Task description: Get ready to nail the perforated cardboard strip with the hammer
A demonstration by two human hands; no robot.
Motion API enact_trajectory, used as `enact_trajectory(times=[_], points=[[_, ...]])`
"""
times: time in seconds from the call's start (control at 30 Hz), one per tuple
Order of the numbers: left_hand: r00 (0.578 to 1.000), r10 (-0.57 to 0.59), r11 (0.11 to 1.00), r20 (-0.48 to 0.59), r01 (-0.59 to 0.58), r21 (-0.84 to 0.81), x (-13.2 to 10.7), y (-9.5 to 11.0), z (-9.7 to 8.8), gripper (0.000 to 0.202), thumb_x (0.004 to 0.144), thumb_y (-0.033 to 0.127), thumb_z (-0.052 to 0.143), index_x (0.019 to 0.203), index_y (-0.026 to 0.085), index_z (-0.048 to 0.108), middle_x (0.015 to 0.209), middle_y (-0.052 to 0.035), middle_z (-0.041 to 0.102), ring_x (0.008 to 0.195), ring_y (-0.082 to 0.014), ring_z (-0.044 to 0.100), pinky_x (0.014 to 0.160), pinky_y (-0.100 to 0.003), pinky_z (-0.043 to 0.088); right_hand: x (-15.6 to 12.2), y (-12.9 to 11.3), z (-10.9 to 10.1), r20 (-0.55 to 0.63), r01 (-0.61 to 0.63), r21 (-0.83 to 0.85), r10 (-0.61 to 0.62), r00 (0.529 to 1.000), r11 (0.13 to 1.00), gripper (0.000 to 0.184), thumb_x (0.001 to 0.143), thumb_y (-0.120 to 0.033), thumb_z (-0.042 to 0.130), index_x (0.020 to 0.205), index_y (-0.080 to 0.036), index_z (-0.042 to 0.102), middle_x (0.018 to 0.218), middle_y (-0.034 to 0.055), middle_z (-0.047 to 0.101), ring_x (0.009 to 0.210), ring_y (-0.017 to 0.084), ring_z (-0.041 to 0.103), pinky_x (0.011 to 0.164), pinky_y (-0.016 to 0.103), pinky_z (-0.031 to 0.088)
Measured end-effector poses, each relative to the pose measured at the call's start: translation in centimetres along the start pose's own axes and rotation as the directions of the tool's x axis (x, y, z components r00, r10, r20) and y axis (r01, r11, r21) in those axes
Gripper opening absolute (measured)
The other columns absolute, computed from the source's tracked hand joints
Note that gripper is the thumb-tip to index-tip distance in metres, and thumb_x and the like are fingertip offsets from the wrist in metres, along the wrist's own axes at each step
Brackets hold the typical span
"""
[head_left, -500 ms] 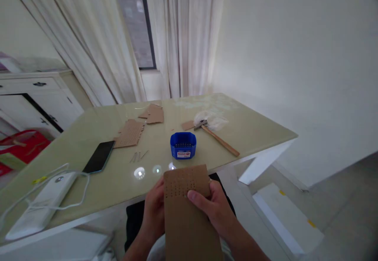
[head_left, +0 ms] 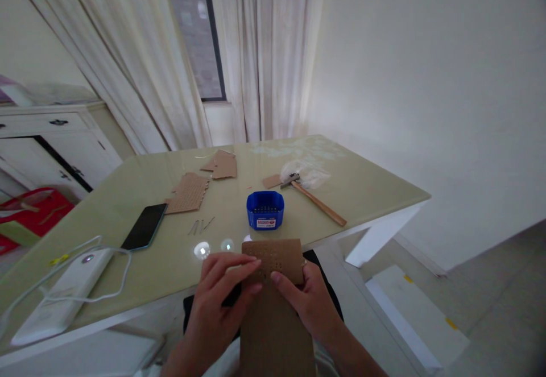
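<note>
A brown cardboard piece (head_left: 275, 320) with rows of small holes near its top edge stands upright over my lap, in front of the table edge. My right hand (head_left: 309, 297) grips its right side, thumb on the front face beside the holes. Over the left part of the holes is my left hand (head_left: 226, 289), fingers stretched apart with the tips at the cardboard surface. Whether anything small sits between those fingertips I cannot make out. Just beyond the cardboard stands a blue plastic box (head_left: 265, 211) with a perforated bottom and a white label.
A hammer (head_left: 318, 201) lies right of the box, its head on crumpled clear plastic (head_left: 309, 173). Several nails (head_left: 201, 226), a black phone (head_left: 145, 226), a perforated cardboard sheet (head_left: 187, 193) and cardboard scraps (head_left: 224, 165) lie left. A white power bank (head_left: 63, 297) with cable is nearer.
My left hand has let go of the cardboard's left edge and moved up and across onto its front, over the holes. My right hand keeps its hold.
</note>
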State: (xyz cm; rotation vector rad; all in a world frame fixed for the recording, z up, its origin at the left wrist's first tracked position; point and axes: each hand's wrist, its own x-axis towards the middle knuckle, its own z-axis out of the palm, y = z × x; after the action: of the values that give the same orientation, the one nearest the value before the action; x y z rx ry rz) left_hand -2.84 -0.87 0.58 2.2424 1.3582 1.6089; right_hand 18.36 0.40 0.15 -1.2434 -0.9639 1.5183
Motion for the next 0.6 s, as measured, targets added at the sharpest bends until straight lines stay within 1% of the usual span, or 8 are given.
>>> enact_trajectory(times=[0.07, 0.17, 0.23, 0.4, 0.47, 0.53, 0.57, 0.6], points=[[0.995, 0.067, 0.998, 0.067, -0.067, 0.001, 0.0, 0.7, 0.4, 0.021, 0.099, 0.022, 0.077, 0.116, 0.031, 0.083, 0.108, -0.0043, 0.082, 0.101, -0.021, 0.071, 0.095, -0.033, 0.057, -0.1, 0.5, 0.0, -0.001, 0.062, -0.037, -0.062, 0.998, 0.997, 0.069, 0.066, -0.069, 0.097, 0.106, -0.017, 0.076, 0.099, 0.01, 0.081, 0.091, 0.029, 0.075, 0.077, 0.039, 0.062], [0.997, 0.072, 0.995, 0.002, -0.072, -0.065, -0.1, 1.0, 1.4, 0.017, 0.103, 0.018, 0.072, 0.102, 0.029, 0.084, 0.097, -0.0031, 0.082, 0.091, -0.0194, 0.071, 0.086, -0.031, 0.059, -0.1, 1.2, -0.1, -0.013, 0.115, -0.116, -0.117, 0.993, 0.987, 0.067, 0.069, -0.072, 0.093, 0.103, -0.015, 0.079, 0.094, 0.0099, 0.078, 0.086, 0.029, 0.072, 0.075, 0.039, 0.06], [0.996, 0.082, 0.992, -0.014, -0.083, -0.099, -0.4, 1.3, 1.6, 0.017, 0.103, 0.018, 0.072, 0.101, 0.029, 0.084, 0.094, -0.0026, 0.082, 0.087, -0.019, 0.071, 0.082, -0.031, 0.06, 0.1, 1.2, -0.2, -0.011, 0.118, -0.163, -0.122, 0.993, 0.98, 0.069, 0.07, -0.073, 0.092, 0.104, -0.015, 0.08, 0.094, 0.0101, 0.077, 0.085, 0.029, 0.071, 0.075, 0.04, 0.06], [0.994, 0.098, 0.969, -0.046, -0.106, -0.225, -0.1, 2.5, -0.1, 0.013, 0.101, 0.023, 0.075, 0.097, 0.031, 0.084, 0.086, -0.0004, 0.081, 0.078, -0.0183, 0.072, 0.072, -0.03, 0.062, 0.5, 0.4, -0.1, 0.011, 0.146, -0.279, -0.149, 0.989, 0.949, 0.063, 0.074, -0.074, 0.087, 0.093, -0.015, 0.08, 0.085, 0.0097, 0.077, 0.08, 0.029, 0.071, 0.072, 0.039, 0.059], [0.998, 0.064, 0.974, -0.018, -0.066, -0.215, 1.5, 1.0, -1.5, 0.012, 0.101, 0.025, 0.075, 0.097, 0.031, 0.084, 0.086, -0.0012, 0.081, 0.078, -0.0178, 0.073, 0.072, -0.028, 0.062, 0.6, 0.3, 0.0, 0.016, 0.096, -0.216, -0.095, 0.995, 0.972, 0.067, 0.069, -0.077, 0.089, 0.095, -0.016, 0.078, 0.087, 0.0102, 0.078, 0.082, 0.03, 0.073, 0.072, 0.041, 0.061], [0.991, -0.114, 0.992, 0.066, 0.117, -0.045, 4.1, -2.6, -3.3, 0.018, 0.102, 0.031, 0.07, 0.092, 0.026, 0.085, 0.088, -0.0044, 0.083, 0.079, -0.0184, 0.075, 0.075, -0.027, 0.061, 0.6, 0.3, -0.1, -0.014, 0.03, -0.115, -0.032, 0.999, 0.993, 0.073, 0.063, -0.078, 0.093, 0.098, -0.016, 0.075, 0.09, 0.0107, 0.08, 0.084, 0.031, 0.075, 0.072, 0.042, 0.063], [0.963, -0.241, 0.969, 0.12, 0.232, 0.089, 5.5, -5.0, -4.3, 0.022, 0.101, 0.038, 0.069, 0.094, 0.024, 0.085, 0.093, -0.0066, 0.084, 0.085, -0.0214, 0.076, 0.08, -0.029, 0.062, 0.7, 0.3, -0.1, -0.041, 0.005, -0.071, -0.008, 0.999, 0.997, 0.075, 0.06, -0.077, 0.095, 0.098, -0.017, 0.073, 0.09, 0.0107, 0.081, 0.084, 0.032, 0.076, 0.072, 0.043, 0.063], [0.906, -0.387, 0.908, 0.171, 0.341, 0.244, 6.9, -7.7, -5.2, 0.026, 0.1, 0.041, 0.067, 0.099, 0.023, 0.085, 0.1, -0.0085, 0.086, 0.092, -0.0249, 0.078, 0.082, -0.032, 0.062, 0.7, 0.3, -0.2, -0.063, -0.013, -0.035, 0.011, 0.998, 0.999, 0.076, 0.057, -0.076, 0.097, 0.097, -0.017, 0.072, 0.09, 0.0106, 0.081, 0.084, 0.032, 0.077, 0.072, 0.043, 0.064]])
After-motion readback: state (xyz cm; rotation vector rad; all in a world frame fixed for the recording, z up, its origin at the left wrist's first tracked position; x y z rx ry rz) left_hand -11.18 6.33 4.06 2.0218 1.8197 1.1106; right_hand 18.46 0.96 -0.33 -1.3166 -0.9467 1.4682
